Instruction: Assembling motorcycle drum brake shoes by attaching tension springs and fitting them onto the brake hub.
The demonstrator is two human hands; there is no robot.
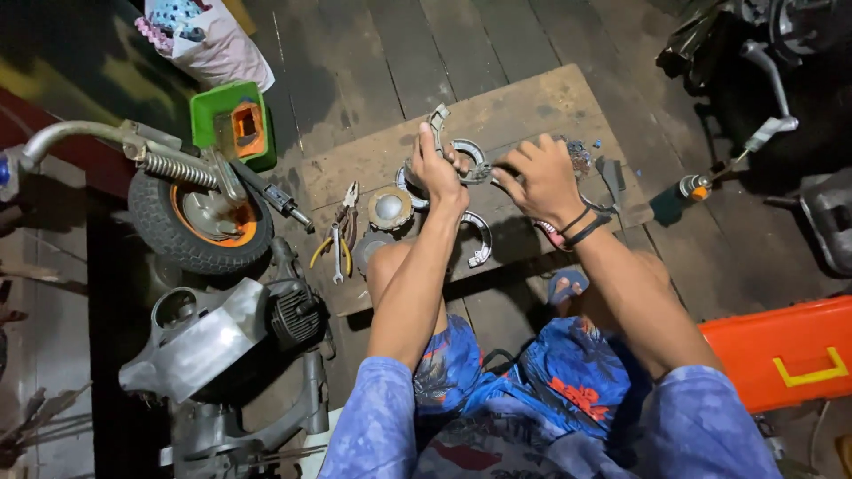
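My left hand (437,168) grips a curved metal brake shoe (461,153) held above a wooden board (532,102). My right hand (543,177) pinches the other side of the same part, fingers bent, with dark bands on its wrist. A second curved shoe (479,238) lies on the board below my hands. A round metal hub plate (389,208) sits just left of my left forearm.
Pliers with yellow handles (335,244) lie on the board's left edge. A small wheel with an orange rim and spring fork (200,217) and an engine casing (213,337) lie at left. A green box (232,124) is behind, an orange toolbox (781,350) at right.
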